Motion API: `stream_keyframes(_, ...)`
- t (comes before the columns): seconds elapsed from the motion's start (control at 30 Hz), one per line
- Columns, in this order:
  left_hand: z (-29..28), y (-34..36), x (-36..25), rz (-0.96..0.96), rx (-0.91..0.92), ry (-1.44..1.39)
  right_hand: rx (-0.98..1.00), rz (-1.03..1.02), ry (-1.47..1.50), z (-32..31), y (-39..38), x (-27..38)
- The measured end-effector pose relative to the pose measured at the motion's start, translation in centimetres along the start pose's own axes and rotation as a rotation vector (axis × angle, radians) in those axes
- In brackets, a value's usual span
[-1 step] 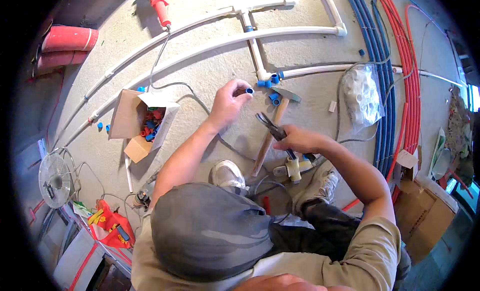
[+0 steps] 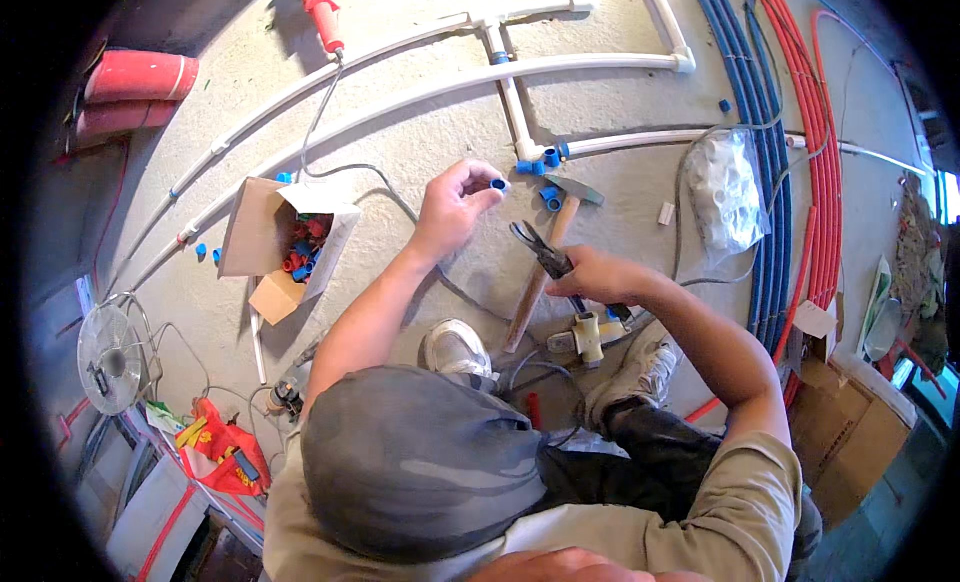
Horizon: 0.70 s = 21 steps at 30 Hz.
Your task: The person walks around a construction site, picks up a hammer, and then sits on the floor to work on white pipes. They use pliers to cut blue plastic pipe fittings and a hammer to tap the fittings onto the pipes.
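Between thumb and fingertips, my left hand point(image 2: 452, 210) pinches a small blue plastic pipe fitting point(image 2: 498, 185), its round mouth facing up. My right hand point(image 2: 605, 279) is wrapped round the handles of dark pliers point(image 2: 540, 248). Their jaws are parted with nothing between them, apart from the fitting and pointing toward the far side. Under the pliers lies a hammer point(image 2: 529, 282) with a wooden handle and metal head. Loose blue fittings point(image 2: 551, 199) rest beside the hammer head, and several more point(image 2: 538, 168) sit by the corner of a white pipe.
White pipes point(image 2: 400, 101) run across the floor. An open carton point(image 2: 245, 237) of red and blue fittings stands left, with a fan point(image 2: 108, 360) nearby. A clear bag point(image 2: 725, 194) of white fittings, blue pipes point(image 2: 765, 182) and red pipes point(image 2: 822, 182) lie right. A grey cable point(image 2: 400, 197) crosses the floor.
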<state>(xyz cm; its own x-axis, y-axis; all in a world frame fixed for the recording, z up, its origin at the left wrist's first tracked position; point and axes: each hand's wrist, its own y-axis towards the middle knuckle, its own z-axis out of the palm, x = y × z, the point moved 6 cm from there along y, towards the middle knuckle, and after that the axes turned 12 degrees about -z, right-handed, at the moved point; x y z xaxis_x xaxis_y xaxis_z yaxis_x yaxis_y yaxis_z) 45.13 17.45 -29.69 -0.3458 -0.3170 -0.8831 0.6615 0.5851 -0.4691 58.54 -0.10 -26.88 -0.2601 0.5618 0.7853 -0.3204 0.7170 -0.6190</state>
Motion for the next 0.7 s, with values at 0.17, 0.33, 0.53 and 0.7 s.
stream_keyframes(0.17,-0.4,-3.7,-2.2,0.081,0.098,0.043,0.008,-0.072,-0.045,-0.1,1.7,1.9)
stream_keyframes(0.33,-1.1,-4.8,-2.2,0.096,0.079,0.051,-0.012,-0.045,-0.186,0.2,1.7,4.0)
stream_keyframes(0.53,-2.8,-6.1,-2.3,0.163,0.012,0.135,-0.033,-0.03,-0.122,2.0,2.0,4.7)
stream_keyframes(0.7,-4.5,-8.6,-2.3,0.132,-0.112,0.123,-0.051,-0.102,0.138,5.3,2.5,4.5)
